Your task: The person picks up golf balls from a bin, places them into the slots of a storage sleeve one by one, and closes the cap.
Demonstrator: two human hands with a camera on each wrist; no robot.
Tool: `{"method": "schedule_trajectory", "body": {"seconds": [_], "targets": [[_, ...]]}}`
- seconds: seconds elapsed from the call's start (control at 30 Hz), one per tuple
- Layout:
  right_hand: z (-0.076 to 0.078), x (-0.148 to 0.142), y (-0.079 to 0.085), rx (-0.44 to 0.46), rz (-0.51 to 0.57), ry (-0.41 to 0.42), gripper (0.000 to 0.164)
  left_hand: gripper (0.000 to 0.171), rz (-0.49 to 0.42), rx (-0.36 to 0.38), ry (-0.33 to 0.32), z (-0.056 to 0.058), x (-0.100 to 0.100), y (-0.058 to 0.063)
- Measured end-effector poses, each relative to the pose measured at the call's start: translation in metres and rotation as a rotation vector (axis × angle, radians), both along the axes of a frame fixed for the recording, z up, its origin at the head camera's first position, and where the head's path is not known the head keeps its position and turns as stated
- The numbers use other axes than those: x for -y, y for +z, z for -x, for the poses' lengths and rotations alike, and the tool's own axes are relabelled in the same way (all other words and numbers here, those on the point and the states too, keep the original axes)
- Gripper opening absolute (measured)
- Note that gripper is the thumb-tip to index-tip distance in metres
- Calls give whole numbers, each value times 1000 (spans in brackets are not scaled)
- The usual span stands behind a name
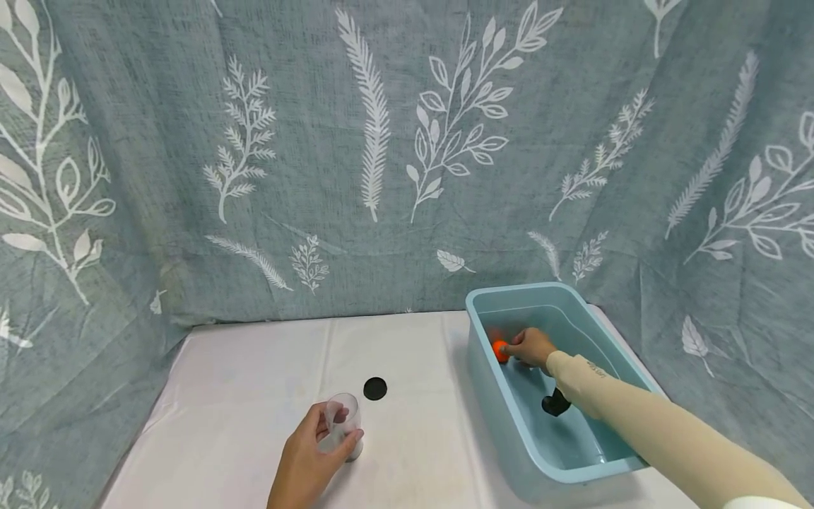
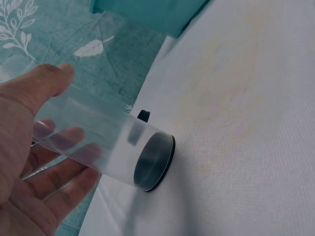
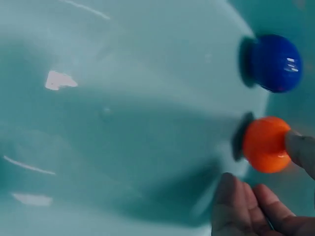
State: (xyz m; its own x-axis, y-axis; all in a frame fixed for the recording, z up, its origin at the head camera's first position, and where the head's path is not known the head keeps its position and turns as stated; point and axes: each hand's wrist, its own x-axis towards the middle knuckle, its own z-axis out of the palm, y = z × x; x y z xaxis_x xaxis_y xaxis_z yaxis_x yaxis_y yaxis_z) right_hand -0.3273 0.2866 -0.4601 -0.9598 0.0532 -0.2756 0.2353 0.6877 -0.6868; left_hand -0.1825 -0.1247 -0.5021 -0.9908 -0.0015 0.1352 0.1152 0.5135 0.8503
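Note:
On the left of the table my left hand (image 1: pixel 313 452) holds a clear plastic tube (image 1: pixel 349 426), thumb on one side and fingers round the other. The tube stands open at the top in the head view, and its dark base (image 2: pixel 156 162) shows in the left wrist view. My right hand (image 1: pixel 533 346) reaches inside the blue bin (image 1: pixel 509 396). Its thumb touches an orange ball (image 3: pixel 266 145) by the bin's wall, while the other fingers (image 3: pixel 231 201) lie beside the ball, apart from it in the right wrist view. A blue ball (image 3: pixel 276 64) lies close to the orange one.
A round black lid (image 1: pixel 375 388) lies on the white tablecloth (image 1: pixel 254 375) just beyond the tube. The bin occupies the right side of the table. Behind the table hangs a grey-green curtain (image 1: pixel 305 177) with white leaf prints. Something black (image 1: pixel 556 404) shows under the right wrist.

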Motion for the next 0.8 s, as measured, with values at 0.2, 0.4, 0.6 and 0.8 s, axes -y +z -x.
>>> {"method": "schedule_trajectory", "body": {"seconds": [0.2, 0.4, 0.6, 0.8], "targets": [[4, 9, -11, -10, 7, -16, 30, 50, 17, -55, 5, -2, 0, -1], [3, 14, -4, 16, 29, -31, 21, 46, 9, -110, 19, 0, -3, -4], [-5, 13, 9, 2, 72, -15, 18, 50, -53, -87, 94, -2, -7, -9], [-8, 19, 30, 10, 223, 16, 31, 50, -63, -127, 127, 2, -6, -9]]}}
